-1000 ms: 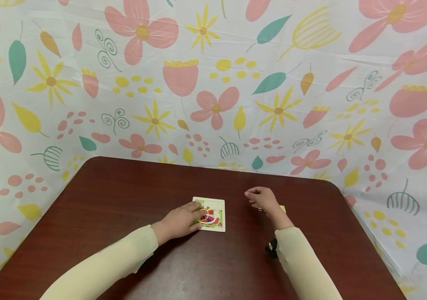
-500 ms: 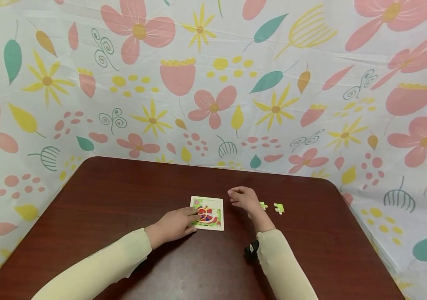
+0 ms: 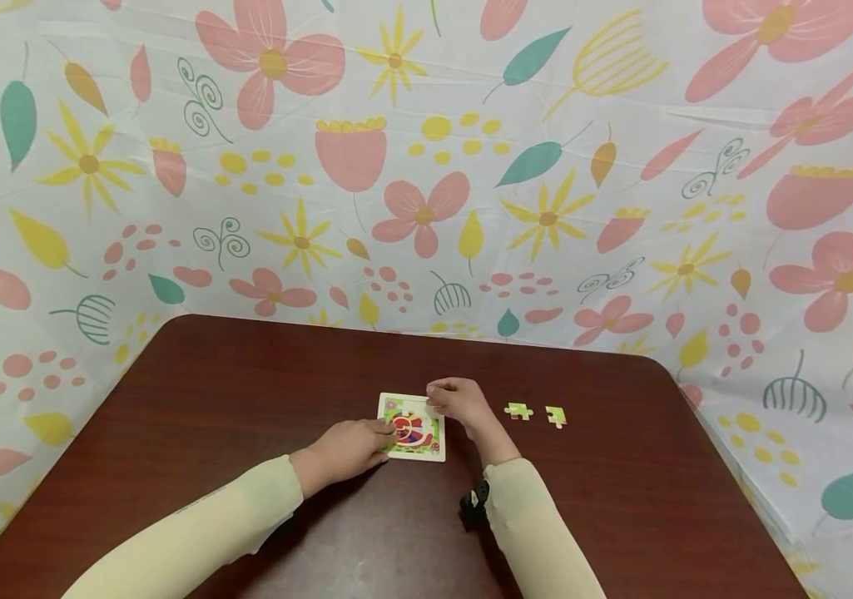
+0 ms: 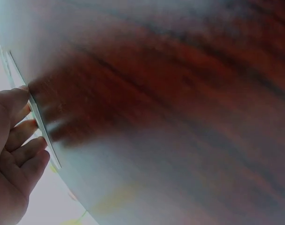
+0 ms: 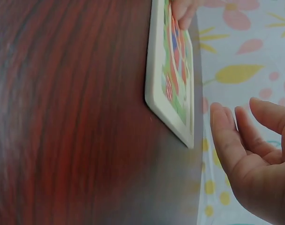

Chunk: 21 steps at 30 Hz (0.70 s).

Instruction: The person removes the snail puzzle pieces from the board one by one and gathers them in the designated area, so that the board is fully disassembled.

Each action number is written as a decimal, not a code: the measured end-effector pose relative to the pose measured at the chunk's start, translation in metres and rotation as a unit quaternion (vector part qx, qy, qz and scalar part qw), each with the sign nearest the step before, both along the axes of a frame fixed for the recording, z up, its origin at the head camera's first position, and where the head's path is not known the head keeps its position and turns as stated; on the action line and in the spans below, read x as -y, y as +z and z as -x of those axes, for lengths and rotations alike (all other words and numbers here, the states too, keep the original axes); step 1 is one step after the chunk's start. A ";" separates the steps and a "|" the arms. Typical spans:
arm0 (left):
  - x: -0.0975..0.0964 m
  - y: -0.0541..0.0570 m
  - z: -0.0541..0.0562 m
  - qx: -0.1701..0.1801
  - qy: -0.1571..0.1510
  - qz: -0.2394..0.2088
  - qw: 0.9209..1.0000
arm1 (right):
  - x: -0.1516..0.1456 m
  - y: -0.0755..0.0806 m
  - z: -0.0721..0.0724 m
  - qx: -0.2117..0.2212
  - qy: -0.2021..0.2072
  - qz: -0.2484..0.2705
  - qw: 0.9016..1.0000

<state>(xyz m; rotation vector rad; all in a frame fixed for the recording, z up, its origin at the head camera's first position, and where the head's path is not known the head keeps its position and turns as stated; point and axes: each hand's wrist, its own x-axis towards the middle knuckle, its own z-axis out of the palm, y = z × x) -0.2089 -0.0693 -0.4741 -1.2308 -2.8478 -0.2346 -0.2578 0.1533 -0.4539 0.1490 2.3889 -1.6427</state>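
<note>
A square picture puzzle board (image 3: pixel 422 456) with a pale frame and a red, snail-like picture lies on the dark brown table. My left hand (image 3: pixel 351 448) rests on its left side; in the left wrist view the left fingertips (image 4: pixel 36 157) come down along its thin edge. Over the board's far right corner hovers my right hand (image 3: pixel 463 403), hiding that corner. In the right wrist view my right hand (image 5: pixel 259 164) has loosely bent fingers, with nothing visible between thumb and fingers. Two green jigsaw pieces, a left one (image 3: pixel 518 411) and a right one (image 3: pixel 557 417), lie apart to its right.
The glossy table (image 3: pixel 284 366) has rounded far corners. A white curtain (image 3: pixel 426 125) printed with flowers and leaves hangs behind it and along both sides. A black device (image 3: pixel 475 503) is strapped at the right wrist.
My right hand has moved left from beside the jigsaw pieces to the board's far right corner, uncovering both pieces. My left hand stays at the board, its fingers drawn slightly back to the left.
</note>
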 end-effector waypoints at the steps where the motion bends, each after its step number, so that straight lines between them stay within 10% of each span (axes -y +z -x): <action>1: 0.000 0.001 0.000 0.007 0.002 0.003 1.000 | 0.002 0.000 0.000 0.000 0.004 0.000 1.000; 21: 0.001 0.005 -0.007 0.017 0.007 0.032 0.999 | 0.032 -0.006 -0.002 0.013 0.046 0.003 0.999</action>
